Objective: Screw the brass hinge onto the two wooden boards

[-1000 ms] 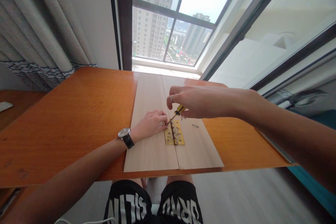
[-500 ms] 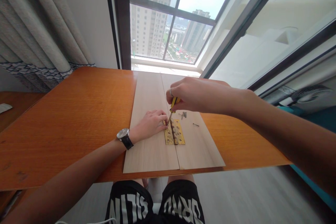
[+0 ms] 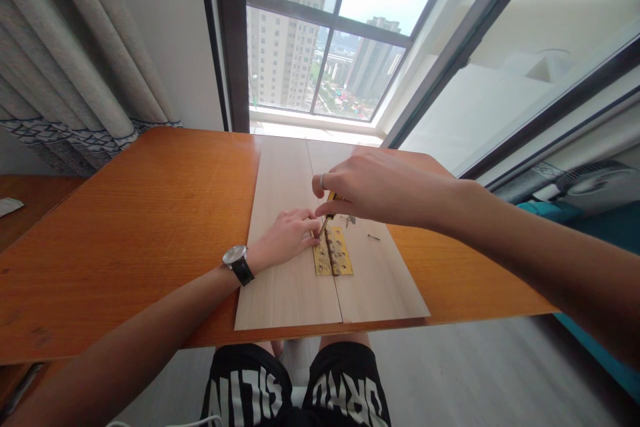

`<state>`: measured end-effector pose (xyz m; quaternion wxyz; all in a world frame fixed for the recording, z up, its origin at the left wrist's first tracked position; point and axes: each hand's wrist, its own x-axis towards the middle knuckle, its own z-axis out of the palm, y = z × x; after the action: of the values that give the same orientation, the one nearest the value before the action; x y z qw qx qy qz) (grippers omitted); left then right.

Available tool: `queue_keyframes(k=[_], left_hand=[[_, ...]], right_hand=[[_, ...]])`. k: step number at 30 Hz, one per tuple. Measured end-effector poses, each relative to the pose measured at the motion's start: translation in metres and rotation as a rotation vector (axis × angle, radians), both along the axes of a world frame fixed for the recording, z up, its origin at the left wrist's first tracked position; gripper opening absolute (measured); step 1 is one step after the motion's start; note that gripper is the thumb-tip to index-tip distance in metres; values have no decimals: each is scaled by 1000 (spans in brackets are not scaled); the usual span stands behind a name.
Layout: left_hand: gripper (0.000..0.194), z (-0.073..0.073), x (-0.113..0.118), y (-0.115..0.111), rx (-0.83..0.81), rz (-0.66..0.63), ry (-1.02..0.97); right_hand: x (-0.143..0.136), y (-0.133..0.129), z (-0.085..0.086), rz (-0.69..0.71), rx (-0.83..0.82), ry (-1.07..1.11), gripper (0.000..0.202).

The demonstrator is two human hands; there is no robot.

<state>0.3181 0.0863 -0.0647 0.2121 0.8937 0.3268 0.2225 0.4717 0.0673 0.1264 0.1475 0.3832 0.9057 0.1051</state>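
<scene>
1. Right hand (image 3: 370, 183): grip closed around yellow screwdriver (image 3: 329, 215), which tilts, tip down at hinge's left leaf.
2. Left hand (image 3: 287, 233): lies on left board (image 3: 287, 293), fingertips bunched by the tip at the hinge's upper left corner; grip nearly closed, can't tell if it pinches a screw.
3. Hinge (image 3: 333, 255): flat across the seam between left board and right board (image 3: 383, 280), nearer the near edge than the far one.
4. Boards: near edges just inside the counter (image 3: 185, 213) edge; far ends reach up to the window (image 3: 335, 33) side.
5. Screws (image 3: 351, 219): small bunch on right board just beyond the hinge, under the right hand, partly hidden; lone screw (image 3: 373, 237) to the right, well inside the board's edge.
6. Room: counter runs wide left of the boards, narrower right; person's knees just below near edge.
</scene>
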Motion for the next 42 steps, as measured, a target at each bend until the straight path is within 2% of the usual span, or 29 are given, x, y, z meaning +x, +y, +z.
queue_keyframes(k=[3, 5, 8, 13, 15, 18, 20, 23, 26, 32, 36, 39, 40, 42], left_hand=[[4, 0, 0, -1, 0, 12, -9], [4, -1, 0, -1, 1, 14, -13], [5, -2, -1, -1, -5, 9, -19], [7, -2, -3, -1, 6, 2, -6], [27, -1, -4, -3, 16, -2, 20], [56, 0, -5, -4, 22, 1, 51], [61, -1, -5, -4, 25, 5, 49], [61, -3, -5, -3, 37, -3, 49], [62, -4, -4, -3, 50, -4, 64], [56, -1, -5, -4, 51, -26, 87], [48, 0, -6, -4, 46, -33, 54], [54, 0, -6, -4, 33, -41, 59], [55, 0, -6, -3, 29, -41, 65], [55, -1, -6, -4, 31, -40, 65]], right_hand=[[12, 3, -2, 169, -137, 117, 24], [18, 6, -4, 236, -176, 104, 21], [16, 6, -6, 217, -79, -10, 21], [-4, 0, -4, 90, 81, -166, 35], [-6, -2, -2, 79, 75, -170, 36], [-1, -1, 1, 137, 0, -87, 31], [2, 0, 3, 210, -69, -69, 32], [0, 0, 8, 267, -165, -147, 23], [-10, -5, 14, 187, -131, -216, 12], [-15, -9, 15, 50, -33, -244, 30], [-8, -6, 13, 99, -75, -189, 23], [-8, -6, 10, 187, -85, -177, 21], [-10, -6, 8, 177, -87, -180, 24], [-13, -6, 4, 45, -73, -148, 32]])
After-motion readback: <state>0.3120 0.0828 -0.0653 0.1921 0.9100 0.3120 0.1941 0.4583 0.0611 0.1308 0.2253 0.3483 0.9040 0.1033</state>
